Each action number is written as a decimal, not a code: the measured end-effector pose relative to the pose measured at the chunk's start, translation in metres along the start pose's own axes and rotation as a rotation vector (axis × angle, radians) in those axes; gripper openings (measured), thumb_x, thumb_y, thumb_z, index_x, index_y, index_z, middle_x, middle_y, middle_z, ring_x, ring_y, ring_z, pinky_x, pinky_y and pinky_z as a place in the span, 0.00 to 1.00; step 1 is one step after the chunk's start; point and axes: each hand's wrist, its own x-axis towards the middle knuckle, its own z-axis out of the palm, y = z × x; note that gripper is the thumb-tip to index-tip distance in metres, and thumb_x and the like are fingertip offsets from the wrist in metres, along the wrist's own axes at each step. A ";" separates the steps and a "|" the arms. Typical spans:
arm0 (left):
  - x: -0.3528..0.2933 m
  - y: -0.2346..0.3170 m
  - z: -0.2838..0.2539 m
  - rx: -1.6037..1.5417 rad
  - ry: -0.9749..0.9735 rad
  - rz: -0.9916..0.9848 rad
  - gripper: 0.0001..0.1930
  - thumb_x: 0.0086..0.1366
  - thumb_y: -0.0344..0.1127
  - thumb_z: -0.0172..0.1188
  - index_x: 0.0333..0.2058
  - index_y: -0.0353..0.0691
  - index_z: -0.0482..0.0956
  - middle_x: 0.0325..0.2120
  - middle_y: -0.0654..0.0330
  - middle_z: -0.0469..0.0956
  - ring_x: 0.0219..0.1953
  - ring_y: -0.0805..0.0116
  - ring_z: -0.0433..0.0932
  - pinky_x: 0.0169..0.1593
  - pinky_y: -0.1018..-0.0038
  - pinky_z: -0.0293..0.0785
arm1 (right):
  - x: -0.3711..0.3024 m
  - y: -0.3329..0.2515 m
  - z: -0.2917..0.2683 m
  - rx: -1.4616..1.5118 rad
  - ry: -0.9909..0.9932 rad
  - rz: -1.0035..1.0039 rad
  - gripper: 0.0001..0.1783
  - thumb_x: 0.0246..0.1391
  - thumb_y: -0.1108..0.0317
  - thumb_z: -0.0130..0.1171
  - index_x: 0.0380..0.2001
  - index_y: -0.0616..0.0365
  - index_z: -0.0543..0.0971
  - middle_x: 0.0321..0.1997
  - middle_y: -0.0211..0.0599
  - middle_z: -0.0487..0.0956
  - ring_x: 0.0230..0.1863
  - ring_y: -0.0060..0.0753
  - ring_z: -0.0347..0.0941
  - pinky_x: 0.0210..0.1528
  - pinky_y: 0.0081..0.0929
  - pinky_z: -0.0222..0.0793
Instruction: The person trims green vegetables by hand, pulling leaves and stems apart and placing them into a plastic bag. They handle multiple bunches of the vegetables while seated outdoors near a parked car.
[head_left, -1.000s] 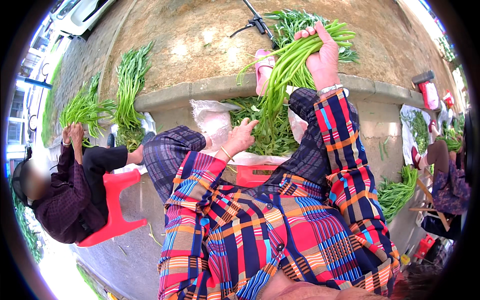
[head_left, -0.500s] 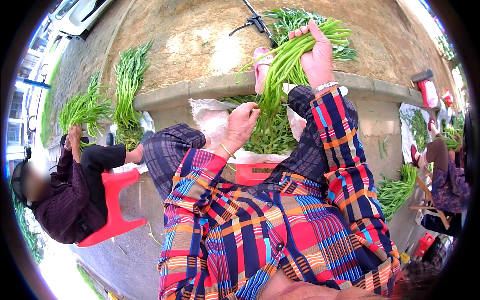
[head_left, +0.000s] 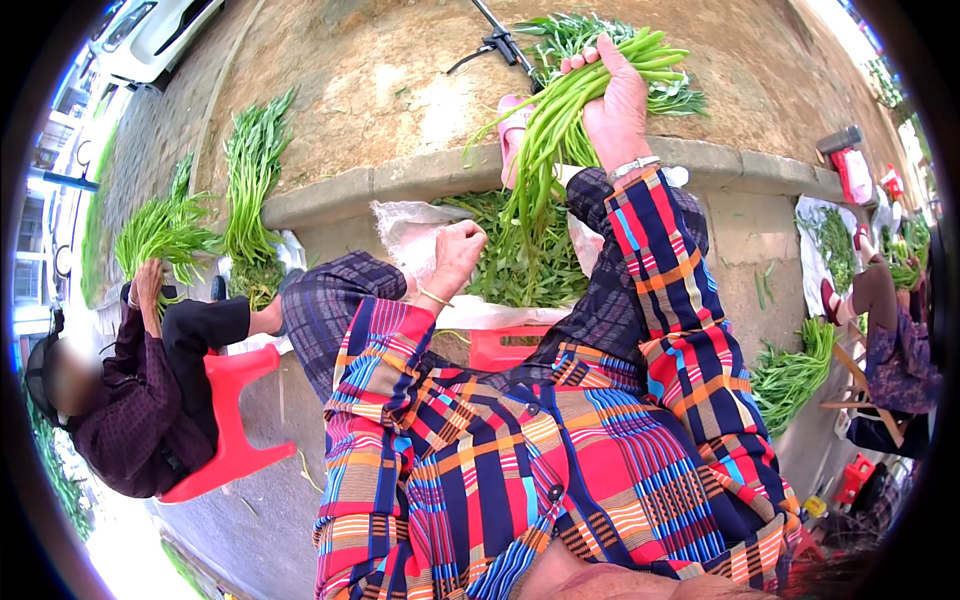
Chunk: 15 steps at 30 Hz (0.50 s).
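Observation:
Raised at the upper right, my right hand [head_left: 615,112] is closed round a bunch of water spinach [head_left: 570,100], its long green stems pointing up and its lower ends hanging down. My left hand [head_left: 458,258] is to the left of the bunch, apart from it, fingers curled together. Whatever lies inside those fingers, if anything, is hidden. Between my knees, loose green leaves [head_left: 525,265] are heaped on a white sheet [head_left: 410,225]. Behind the held bunch, more leafy greens [head_left: 560,45] lie on the ground.
A stone kerb [head_left: 420,175] crosses ahead of my feet, with a pink slipper [head_left: 512,140] by it. A red stool [head_left: 500,348] shows beneath me. On the left, a person [head_left: 135,400] on a red stool holds greens; another sits at far right near a pile of stems [head_left: 795,380].
My left hand has moved left and down, away from the hanging ends of the bunch. My right hand still grips the bunch, and the whole view has shifted slightly.

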 end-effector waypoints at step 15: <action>-0.033 0.111 0.005 0.561 0.353 0.787 0.06 0.50 0.32 0.54 0.29 0.41 0.71 0.19 0.60 0.67 0.25 0.62 0.67 0.31 0.69 0.62 | -0.005 0.006 0.000 -0.100 0.126 0.004 0.08 0.46 0.72 0.55 0.20 0.60 0.68 0.18 0.32 0.68 0.20 0.31 0.66 0.30 0.33 0.68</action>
